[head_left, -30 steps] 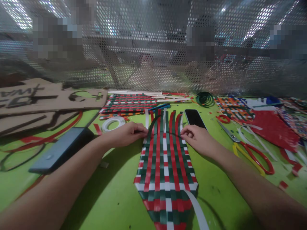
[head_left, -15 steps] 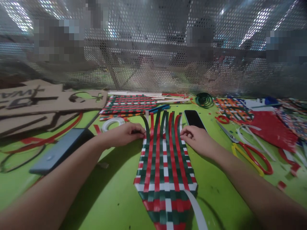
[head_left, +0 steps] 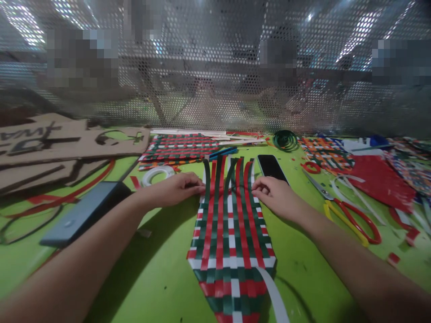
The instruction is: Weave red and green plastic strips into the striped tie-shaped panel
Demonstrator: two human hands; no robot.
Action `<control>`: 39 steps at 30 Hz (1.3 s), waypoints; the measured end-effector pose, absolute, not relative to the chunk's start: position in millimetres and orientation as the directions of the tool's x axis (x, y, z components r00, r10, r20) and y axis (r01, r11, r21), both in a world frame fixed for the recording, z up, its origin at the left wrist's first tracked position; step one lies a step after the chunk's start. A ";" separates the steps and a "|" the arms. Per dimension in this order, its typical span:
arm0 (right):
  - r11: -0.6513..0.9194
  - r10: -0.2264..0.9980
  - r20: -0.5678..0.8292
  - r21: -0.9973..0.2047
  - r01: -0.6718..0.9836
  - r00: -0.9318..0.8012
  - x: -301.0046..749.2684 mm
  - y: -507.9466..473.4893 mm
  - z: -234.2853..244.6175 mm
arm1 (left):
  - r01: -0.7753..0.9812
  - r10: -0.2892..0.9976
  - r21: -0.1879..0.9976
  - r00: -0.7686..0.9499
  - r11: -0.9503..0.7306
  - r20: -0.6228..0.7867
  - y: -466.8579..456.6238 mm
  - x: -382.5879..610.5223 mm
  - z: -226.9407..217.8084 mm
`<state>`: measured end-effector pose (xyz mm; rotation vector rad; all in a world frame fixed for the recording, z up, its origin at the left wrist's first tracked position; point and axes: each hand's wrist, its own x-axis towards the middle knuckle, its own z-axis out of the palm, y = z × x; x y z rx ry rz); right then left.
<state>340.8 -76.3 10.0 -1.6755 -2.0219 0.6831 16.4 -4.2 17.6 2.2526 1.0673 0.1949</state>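
Green cross-strip (head_left: 235, 192), arched a second ago, now sits flat as the woven mat's (head_left: 231, 237) newest row; left hand (head_left: 175, 188) and right hand (head_left: 276, 194) pinch its ends.

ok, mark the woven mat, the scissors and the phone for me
woven mat (head_left: 232, 233): head view, middle of the woven part.
scissors (head_left: 328, 198): head view, where the blades meet the handles.
phone (head_left: 271, 167): head view, middle of the dark screen.

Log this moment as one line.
left hand: woven mat left edge | right hand: mat right edge | mat: flat on green table
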 end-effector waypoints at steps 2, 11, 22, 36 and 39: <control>0.154 0.983 0.021 -0.618 0.771 -0.180 340.7 -75.9 9.4 | 0.662 0.752 0.573 0.649 -0.483 -0.117 -5.9 20.5 17.6; 0.142 0.983 0.002 -0.628 0.765 -0.182 340.8 -75.5 8.4 | 0.709 0.806 0.519 0.589 -0.477 -0.064 -7.0 23.2 13.2; 0.134 0.988 0.022 -0.623 0.771 -0.154 336.9 -77.5 10.5 | 0.688 0.828 0.603 0.556 -0.404 -0.079 -3.1 19.7 5.5; 0.156 0.986 0.052 -0.625 0.765 -0.158 341.1 -75.9 5.7 | 0.660 0.852 0.647 0.523 -0.381 -0.031 -8.4 24.0 0.0; 0.141 0.987 0.036 -0.646 0.750 -0.155 341.7 -75.9 7.0 | 0.660 0.853 0.651 0.521 -0.375 -0.037 -8.9 23.0 -0.8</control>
